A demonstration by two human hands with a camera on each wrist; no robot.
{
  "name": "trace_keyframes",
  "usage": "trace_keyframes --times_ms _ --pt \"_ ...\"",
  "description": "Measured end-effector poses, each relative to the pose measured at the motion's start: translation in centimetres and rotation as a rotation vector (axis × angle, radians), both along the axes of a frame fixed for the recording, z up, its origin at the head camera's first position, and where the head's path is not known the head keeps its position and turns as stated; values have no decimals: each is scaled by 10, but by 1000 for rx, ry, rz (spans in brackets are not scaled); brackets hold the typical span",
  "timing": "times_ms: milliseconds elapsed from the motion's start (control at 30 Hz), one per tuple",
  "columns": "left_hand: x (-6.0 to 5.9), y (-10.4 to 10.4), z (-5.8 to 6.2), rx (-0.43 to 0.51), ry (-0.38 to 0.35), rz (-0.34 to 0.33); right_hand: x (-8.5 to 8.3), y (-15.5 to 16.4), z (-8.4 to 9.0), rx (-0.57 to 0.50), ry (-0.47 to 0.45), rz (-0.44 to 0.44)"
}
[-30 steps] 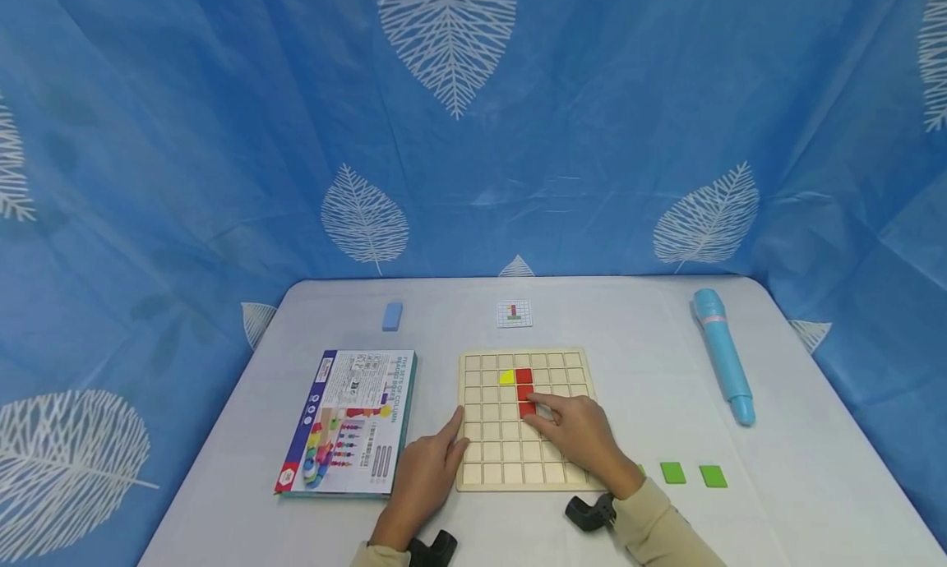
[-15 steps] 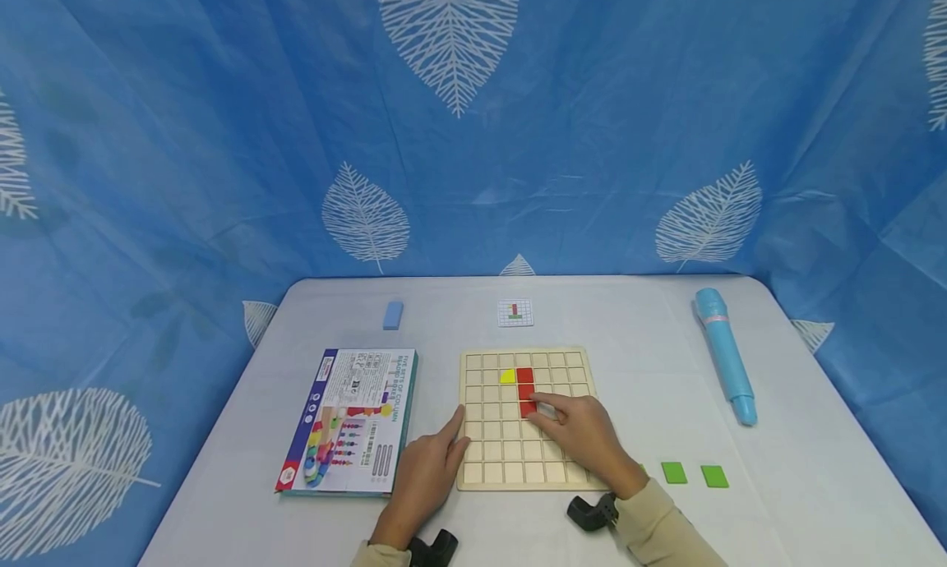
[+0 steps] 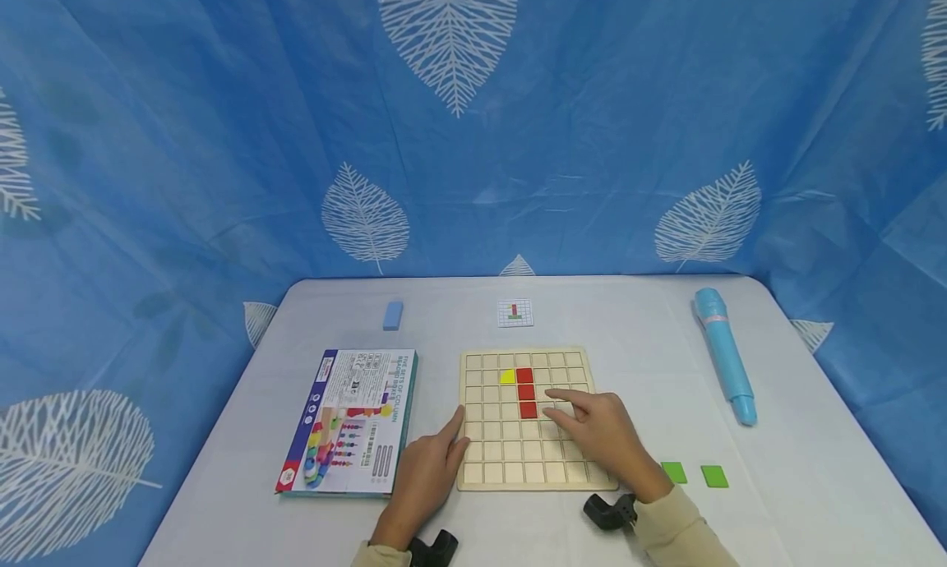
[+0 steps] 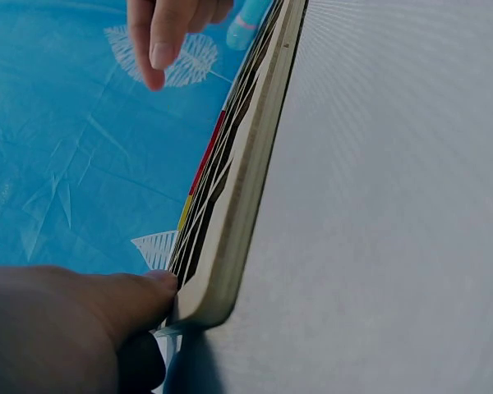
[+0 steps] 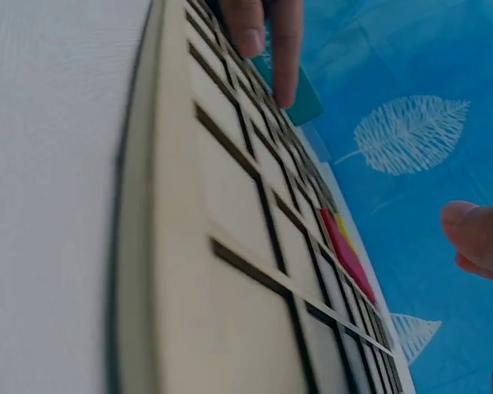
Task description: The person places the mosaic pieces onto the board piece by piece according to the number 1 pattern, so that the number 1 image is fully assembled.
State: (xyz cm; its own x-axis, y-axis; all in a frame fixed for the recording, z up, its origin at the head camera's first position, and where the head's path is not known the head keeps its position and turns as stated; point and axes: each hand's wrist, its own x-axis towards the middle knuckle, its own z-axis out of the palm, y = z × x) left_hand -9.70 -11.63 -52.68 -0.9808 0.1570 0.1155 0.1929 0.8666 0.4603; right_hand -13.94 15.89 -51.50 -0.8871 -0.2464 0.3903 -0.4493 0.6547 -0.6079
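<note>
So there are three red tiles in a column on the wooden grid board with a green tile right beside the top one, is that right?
Not quite: the tile beside the top red tile is yellow, not green. The head view shows it on the wooden grid board, left of the column of three red tiles. The green tiles lie off the board, on the table by the right hand.

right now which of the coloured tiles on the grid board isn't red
The yellow tile, left of the topmost of the three red tiles; it alone is yellow and looks cut at a corner.

Grid board [image 3: 518,460] pale wood, holding three red tiles [image 3: 526,393] and one yellow [image 3: 506,377]; green tiles [image 3: 713,476] on white worktop [image 3: 636,337]; backdrop [image 3: 222,140] blue, white leaves.
</note>
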Motion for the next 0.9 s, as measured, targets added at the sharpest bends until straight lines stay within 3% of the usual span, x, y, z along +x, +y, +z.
trace_keyframes --times_ms 333,900 --pt "2 1 1 -10 -25 8 20 49 15 34 -81 -97" --pt "2 1 3 -8 -17 -1 71 145 12 73 -252 -348"
